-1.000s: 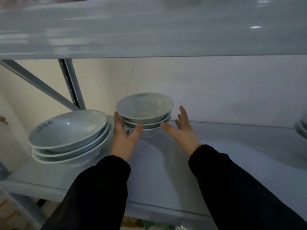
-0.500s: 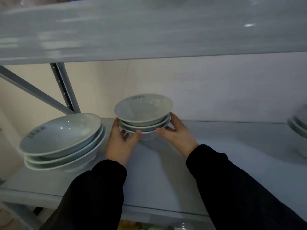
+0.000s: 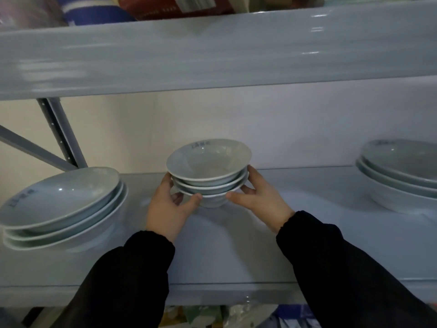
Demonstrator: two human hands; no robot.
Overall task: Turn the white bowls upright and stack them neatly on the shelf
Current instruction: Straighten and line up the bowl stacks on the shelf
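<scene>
1. A glossy pale grey-blue metal upper shelf board (image 3: 212, 50) spans the top, catching light streaks.
2. A plain cream wall (image 3: 260, 119) stands behind.
3. A grey perforated metal upright (image 3: 62, 133) and diagonal brace (image 3: 30, 147) stand at the left.

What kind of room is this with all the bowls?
Probably a storeroom or pantry: grey metal shelving with a bare diagonal brace, stacked white bowls, and boxes and packets on the shelf above.
</scene>
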